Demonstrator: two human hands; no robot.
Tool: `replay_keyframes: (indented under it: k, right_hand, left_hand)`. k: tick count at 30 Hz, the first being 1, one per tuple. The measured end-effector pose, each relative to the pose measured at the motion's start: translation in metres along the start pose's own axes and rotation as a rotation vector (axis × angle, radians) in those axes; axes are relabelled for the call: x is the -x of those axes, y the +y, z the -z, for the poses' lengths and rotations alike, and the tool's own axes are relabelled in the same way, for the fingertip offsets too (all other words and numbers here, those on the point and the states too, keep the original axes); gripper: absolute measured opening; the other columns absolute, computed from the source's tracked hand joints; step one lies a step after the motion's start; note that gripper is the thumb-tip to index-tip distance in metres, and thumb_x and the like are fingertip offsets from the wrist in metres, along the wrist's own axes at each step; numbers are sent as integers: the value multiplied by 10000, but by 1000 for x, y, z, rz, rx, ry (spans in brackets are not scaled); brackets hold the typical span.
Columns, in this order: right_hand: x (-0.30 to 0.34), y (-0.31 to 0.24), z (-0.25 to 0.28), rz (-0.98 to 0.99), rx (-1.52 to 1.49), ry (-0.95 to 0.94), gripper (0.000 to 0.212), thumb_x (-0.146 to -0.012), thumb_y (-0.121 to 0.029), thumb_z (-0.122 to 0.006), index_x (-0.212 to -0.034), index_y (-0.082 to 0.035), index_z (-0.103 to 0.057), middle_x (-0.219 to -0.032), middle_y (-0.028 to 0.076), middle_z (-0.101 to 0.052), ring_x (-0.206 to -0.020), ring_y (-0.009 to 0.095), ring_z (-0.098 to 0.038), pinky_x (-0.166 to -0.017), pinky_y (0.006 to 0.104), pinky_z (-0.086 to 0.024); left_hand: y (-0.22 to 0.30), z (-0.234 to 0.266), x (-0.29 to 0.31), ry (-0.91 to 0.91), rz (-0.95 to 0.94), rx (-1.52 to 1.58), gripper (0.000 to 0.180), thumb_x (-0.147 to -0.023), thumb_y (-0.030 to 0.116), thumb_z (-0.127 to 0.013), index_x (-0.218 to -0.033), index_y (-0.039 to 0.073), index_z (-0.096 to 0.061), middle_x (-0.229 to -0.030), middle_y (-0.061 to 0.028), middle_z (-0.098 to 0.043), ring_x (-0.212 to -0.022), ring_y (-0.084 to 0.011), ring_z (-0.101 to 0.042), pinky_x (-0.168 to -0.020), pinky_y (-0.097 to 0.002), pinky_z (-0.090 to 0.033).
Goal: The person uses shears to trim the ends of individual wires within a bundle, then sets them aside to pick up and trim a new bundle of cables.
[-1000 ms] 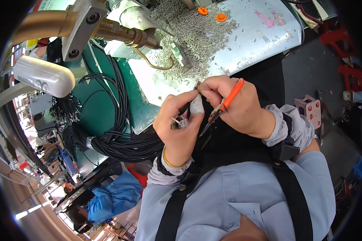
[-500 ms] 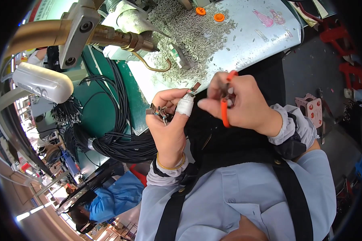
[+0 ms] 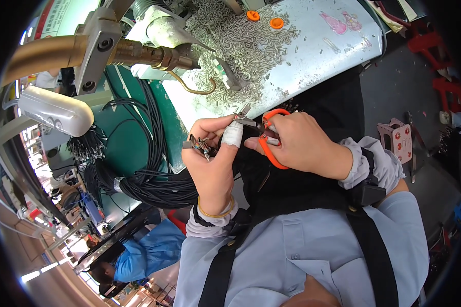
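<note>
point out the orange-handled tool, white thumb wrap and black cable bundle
Orange-handled tool (image 3: 264, 145), head view: its lower handle.
White thumb wrap (image 3: 232, 135), head view: its middle.
Black cable bundle (image 3: 156, 191), head view: its lower curve.

I see a white tabletop (image 3: 317, 64) in front of me. Toward its far side lie two round orange pieces (image 3: 253, 16), with pink pictures (image 3: 337, 23) on its right part. Left of it I have a white rounded cylinder (image 3: 56, 110); right of it, a red stool (image 3: 426, 43) and a pink stand (image 3: 397, 142); lower left, a co-worker in blue (image 3: 147, 250).
</note>
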State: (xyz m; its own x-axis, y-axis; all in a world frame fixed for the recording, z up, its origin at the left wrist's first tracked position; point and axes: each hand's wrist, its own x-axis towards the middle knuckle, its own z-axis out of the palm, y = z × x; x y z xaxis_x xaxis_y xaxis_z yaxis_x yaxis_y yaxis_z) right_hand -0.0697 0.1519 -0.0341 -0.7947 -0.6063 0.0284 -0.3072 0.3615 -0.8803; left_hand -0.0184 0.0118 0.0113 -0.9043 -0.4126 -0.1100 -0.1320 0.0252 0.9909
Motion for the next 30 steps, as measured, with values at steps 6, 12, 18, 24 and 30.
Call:
replay_keyframes:
  k: [6, 12, 18, 24, 30]
  right_hand:
    - [-6, 2, 10, -243, -386, -366, 337, -788, -282, -631, -669, -3, -483, -440, 53, -448, -391, 159, -493, -392, 300, -369]
    - [-19, -6, 13, -321, -723, -32, 269, -832, -236, -579, -715, -18, -473, -463, 6, -423, -384, 71, -430, -371, 240, -340]
    - [-70, -2, 15, -187, -568, 122, 228, -845, -204, -553, -771, -9, -462, -515, 3, -447, -364, 69, -408, -359, 222, -328]
    - [-83, -3, 17, -228, -569, 33, 200, -850, -185, -536, -819, 2, -473, -525, 8, -455, -370, 73, -413, -362, 224, -332]
    - [-81, -4, 17, -236, -613, 38, 146, -842, -114, -503, -900, 20, -507, -524, 11, -460, -375, 72, -416, -362, 224, -331]
  left_hand:
    - [-3, 12, -17, -117, 204, 162, 161, -755, -39, -554, -916, -27, -559, -728, -9, -533, -537, -10, -388, -459, -155, -287]
    - [-9, 12, -57, -145, 369, 418, 133, -791, 29, -540, -921, 4, -551, -640, 30, -442, -451, -12, -297, -386, -164, -198]
    - [-10, 15, -76, -169, 367, 422, 88, -789, 54, -556, -871, 37, -528, -601, 37, -387, -420, -24, -271, -362, -167, -186]
    - [-7, 25, -88, -231, 432, 372, 77, -778, 62, -569, -823, 40, -511, -586, 34, -387, -408, -25, -260, -351, -169, -176]
    - [-7, 27, -90, -242, 424, 341, 121, -758, 60, -579, -843, 25, -500, -589, 28, -407, -413, -26, -262, -359, -170, -177]
